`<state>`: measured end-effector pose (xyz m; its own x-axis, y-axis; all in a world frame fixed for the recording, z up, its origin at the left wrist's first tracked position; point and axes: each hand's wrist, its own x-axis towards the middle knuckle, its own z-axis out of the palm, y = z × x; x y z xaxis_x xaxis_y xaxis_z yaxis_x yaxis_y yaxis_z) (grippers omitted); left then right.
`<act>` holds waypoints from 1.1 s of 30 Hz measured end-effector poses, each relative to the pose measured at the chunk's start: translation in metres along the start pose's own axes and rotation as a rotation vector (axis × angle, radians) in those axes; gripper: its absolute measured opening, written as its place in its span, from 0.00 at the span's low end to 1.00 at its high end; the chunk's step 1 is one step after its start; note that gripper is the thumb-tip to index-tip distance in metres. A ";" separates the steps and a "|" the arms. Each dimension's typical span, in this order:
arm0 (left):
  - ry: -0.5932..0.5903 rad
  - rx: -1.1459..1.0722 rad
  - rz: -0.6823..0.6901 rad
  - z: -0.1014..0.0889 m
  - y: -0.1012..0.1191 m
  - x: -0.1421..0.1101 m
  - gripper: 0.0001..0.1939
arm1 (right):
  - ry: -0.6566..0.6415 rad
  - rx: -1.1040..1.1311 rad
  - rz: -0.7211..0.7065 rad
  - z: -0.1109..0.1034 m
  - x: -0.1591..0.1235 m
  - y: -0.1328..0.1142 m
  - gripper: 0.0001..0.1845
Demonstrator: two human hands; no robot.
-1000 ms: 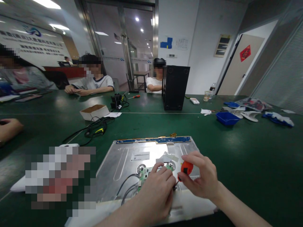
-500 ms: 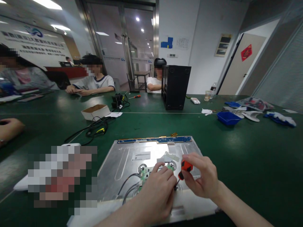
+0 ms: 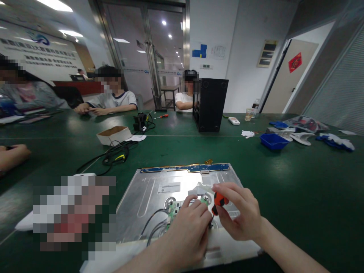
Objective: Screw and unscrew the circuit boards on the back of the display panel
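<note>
A metal-backed display panel [image 3: 148, 189] lies in front of me, with a blue circuit strip [image 3: 170, 169] along its far edge. My right hand [image 3: 241, 212] pinches the red and black handle of a screwdriver [image 3: 219, 199]. The screwdriver leans, its shaft running down beside the fingers of my left hand [image 3: 193, 223]; its tip is hidden. My left hand is closed, with bent fingers over a green circuit board [image 3: 174, 206], which it partly covers. What those fingers grip cannot be made out. Black cables [image 3: 153, 220] run from the board toward the panel's near edge.
Beyond the panel are an open white box [image 3: 113, 133], a coiled black cable [image 3: 115, 155] and a black computer case [image 3: 212, 106]. A blue tray [image 3: 274, 141] stands to the right. Other people sit around the green table [image 3: 298, 197]; one person's hand [image 3: 14, 157] rests at left.
The screwdriver handle and my right hand's fingers have shifted slightly left, and the handle has turned a little. My left hand stays in place.
</note>
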<state>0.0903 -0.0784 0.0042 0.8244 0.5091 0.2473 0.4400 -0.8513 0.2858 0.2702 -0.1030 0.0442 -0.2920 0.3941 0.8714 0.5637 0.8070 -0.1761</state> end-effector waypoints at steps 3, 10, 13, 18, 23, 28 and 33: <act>0.000 0.003 0.000 0.000 0.000 0.000 0.08 | 0.026 -0.014 0.020 0.002 -0.002 0.001 0.27; 0.052 -0.037 0.006 0.002 0.000 -0.001 0.11 | 0.053 -0.032 -0.015 0.004 0.001 0.002 0.20; 0.054 -0.056 0.002 0.002 0.000 -0.002 0.11 | 0.042 -0.030 -0.025 0.003 0.003 0.001 0.18; 0.026 -0.048 -0.012 0.000 0.002 -0.001 0.09 | 0.052 -0.054 -0.003 0.002 0.001 0.001 0.18; 0.011 -0.038 -0.016 -0.002 0.002 0.000 0.08 | 0.041 -0.056 0.014 0.001 -0.001 0.002 0.20; -0.007 -0.043 -0.007 -0.001 0.001 0.000 0.09 | 0.004 -0.012 0.058 0.000 -0.002 0.002 0.24; -0.010 0.001 -0.009 0.000 0.000 -0.001 0.08 | -0.022 0.028 0.038 -0.002 -0.002 0.000 0.23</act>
<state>0.0900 -0.0792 0.0041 0.8238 0.5158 0.2351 0.4481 -0.8466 0.2870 0.2721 -0.1042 0.0433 -0.2882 0.4337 0.8537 0.5529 0.8033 -0.2215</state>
